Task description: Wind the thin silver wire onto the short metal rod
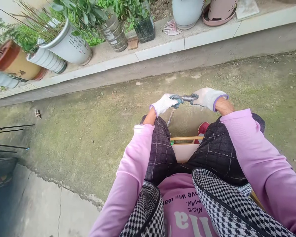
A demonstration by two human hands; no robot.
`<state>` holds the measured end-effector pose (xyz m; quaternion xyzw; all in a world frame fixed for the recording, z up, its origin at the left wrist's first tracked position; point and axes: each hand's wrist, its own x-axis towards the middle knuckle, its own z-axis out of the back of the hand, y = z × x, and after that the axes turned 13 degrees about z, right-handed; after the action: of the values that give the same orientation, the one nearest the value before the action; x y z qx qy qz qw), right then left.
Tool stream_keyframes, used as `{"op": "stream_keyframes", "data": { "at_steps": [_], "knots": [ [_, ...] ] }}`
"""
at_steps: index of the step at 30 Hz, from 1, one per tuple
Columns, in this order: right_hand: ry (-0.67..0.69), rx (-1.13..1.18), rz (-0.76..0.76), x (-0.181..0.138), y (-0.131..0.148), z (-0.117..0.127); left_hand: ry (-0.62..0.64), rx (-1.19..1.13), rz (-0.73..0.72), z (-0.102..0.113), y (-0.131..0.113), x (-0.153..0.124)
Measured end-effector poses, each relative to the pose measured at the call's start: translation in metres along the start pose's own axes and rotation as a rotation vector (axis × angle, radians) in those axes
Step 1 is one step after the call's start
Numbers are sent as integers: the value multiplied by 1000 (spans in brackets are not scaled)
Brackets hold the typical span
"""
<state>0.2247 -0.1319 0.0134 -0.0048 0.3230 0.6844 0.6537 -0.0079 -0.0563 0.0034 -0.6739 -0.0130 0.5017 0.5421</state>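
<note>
Both my hands wear white work gloves and are held out over my knees. My left hand point(164, 103) is closed round one end of a short grey metal rod point(188, 97) that looks threaded or ribbed. My right hand point(207, 98) is closed round the rod's other end. The rod lies roughly level between them. A thin stick or stem point(170, 118) hangs down below my left hand. I am seated, with pink sleeves and dark checked trousers in view.
A wooden stool edge point(185, 138) shows between my legs, with a red shoe point(202, 128) by it. Potted plants point(69, 42) line a raised ledge point(162, 49) at the back. Mossy concrete ground point(88, 131) lies around; metal rods point(12, 138) stick out at left.
</note>
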Motion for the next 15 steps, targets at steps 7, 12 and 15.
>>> {"op": "stream_keyframes", "data": {
  "at_steps": [7, 12, 15],
  "knots": [
    [-353, 781, 17, -4, -3, -3, 55, 11, -26, 7, 1, 2],
    [-150, 1064, 199, -11, -11, -8, 7, -65, -89, 9, 7, 17],
    [93, 932, 238, -11, -20, -9, -4, -77, -123, 9, 12, 26]
  ]
}}
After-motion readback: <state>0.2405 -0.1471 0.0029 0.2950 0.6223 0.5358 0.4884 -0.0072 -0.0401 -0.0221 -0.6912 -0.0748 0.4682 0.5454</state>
